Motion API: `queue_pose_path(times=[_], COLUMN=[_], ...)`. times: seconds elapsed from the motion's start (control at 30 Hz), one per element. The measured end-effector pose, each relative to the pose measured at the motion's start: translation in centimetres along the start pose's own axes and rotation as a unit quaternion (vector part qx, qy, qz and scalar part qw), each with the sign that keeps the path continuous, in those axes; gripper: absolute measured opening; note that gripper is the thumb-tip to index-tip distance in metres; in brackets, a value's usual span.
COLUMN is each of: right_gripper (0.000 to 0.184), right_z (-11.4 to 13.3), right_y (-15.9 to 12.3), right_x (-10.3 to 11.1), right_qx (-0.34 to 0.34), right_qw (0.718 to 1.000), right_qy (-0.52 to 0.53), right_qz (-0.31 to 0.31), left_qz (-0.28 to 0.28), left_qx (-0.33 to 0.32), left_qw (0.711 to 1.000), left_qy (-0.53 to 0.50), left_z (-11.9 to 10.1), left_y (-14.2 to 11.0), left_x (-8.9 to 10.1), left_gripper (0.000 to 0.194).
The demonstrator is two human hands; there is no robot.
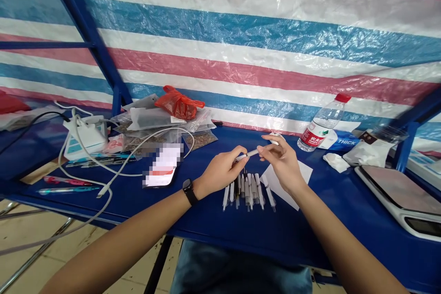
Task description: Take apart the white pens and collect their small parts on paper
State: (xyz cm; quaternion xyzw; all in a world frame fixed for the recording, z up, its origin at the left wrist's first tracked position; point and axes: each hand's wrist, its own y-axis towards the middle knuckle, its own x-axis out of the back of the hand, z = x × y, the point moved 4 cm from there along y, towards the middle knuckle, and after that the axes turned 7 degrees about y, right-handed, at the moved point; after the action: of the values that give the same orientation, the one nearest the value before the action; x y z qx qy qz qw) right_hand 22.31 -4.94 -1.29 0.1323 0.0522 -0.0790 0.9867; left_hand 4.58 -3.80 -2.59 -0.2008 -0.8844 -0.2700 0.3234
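A slim white pen (pixel 253 152) is held level above the blue table, stretched between my two hands. My left hand (pixel 223 167), with a black band on the wrist, grips its left part between thumb and fingers. At the other end, my right hand (pixel 283 161) pinches the pen with thumb and index finger, the other fingers raised and spread. Just below lies a row of several similar white and grey pens (pixel 251 190), some with clear ends. Under my right hand, a sheet of white paper (pixel 305 172) is partly covered.
On the left are a phone (pixel 161 167), white cables (pixel 112 177), several coloured pens (pixel 69 181) and plastic bags (pixel 155 119) with a red bag (pixel 181 103). A bottle (pixel 320 126), crumpled tissue (pixel 336 162) and scale (pixel 392 193) stand right. Striped sheeting (pixel 223 41) hangs behind.
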Motion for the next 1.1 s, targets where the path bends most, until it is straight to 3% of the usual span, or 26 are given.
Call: queue_pose_path(times=[0.13,0.27,0.43,0.6,0.77,0.93,1.1], right_gripper=[0.057,0.052,0.072,0.057,0.062,0.052,0.058], right_z=[-0.13,-0.50,-0.77,-0.86,-0.45,-0.84,-0.84], right_y=[-0.06,-0.18,-0.18,-0.19,-0.22,-0.20,0.06], right_x=[-0.28,-0.24,-0.28,-0.25,-0.58,-0.42,-0.15], right_qx=[-0.008,-0.039,-0.046,-0.060,-0.055,-0.079,-0.059], right_qw=[0.999,0.999,0.997,0.997,0.996,0.997,0.996], right_qy=[0.037,0.015,0.041,0.029,0.050,0.009,0.042], right_qz=[0.034,0.024,0.044,0.027,0.038,0.008,0.044], left_qz=[-0.006,0.004,0.003,0.004,0.007,0.009,0.011], left_qx=[0.022,0.025,0.029,0.025,0.024,0.024,0.020], left_qw=[1.000,0.999,0.998,0.998,0.998,0.998,0.998], left_qy=[0.020,0.031,0.048,0.052,0.062,0.061,0.054], left_z=[0.14,0.05,0.15,0.19,0.23,0.16,0.18], left_y=[-0.01,-0.06,-0.12,-0.11,-0.10,-0.17,-0.13], left_x=[0.07,0.10,0.17,0.02,-0.01,0.18,0.22], left_gripper=[0.020,0.022,0.022,0.024,0.025,0.026,0.027])
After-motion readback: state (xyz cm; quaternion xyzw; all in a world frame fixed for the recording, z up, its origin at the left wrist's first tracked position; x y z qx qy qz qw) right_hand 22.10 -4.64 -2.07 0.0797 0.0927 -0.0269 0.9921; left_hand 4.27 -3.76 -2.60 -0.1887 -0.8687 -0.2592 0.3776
